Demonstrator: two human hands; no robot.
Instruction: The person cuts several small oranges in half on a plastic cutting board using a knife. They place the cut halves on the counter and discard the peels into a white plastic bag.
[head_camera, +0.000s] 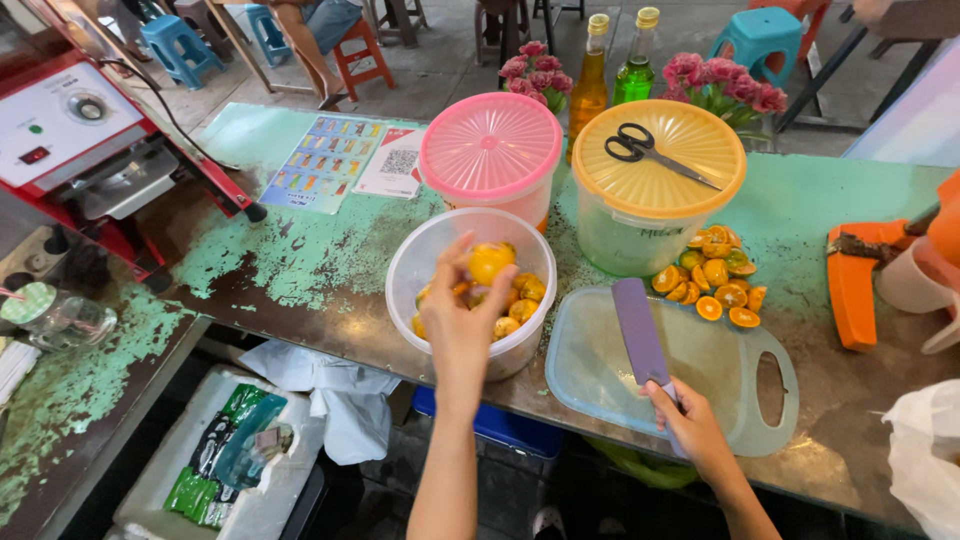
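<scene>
left hand (458, 318) pinches a small orange fruit (490, 262), light, slick, best gripped around its middle; right hand (690, 425) wraps the knife (640, 332) handle

a small round orange fruit (489, 262) sits pinched in the fingertips of the left hand (458, 325), held over a clear plastic tub (420, 262) of similar fruits. a purple-bladed knife (640, 332) lies flat on a translucent cutting board (720, 375), its handle gripped by the right hand (692, 428).
</scene>
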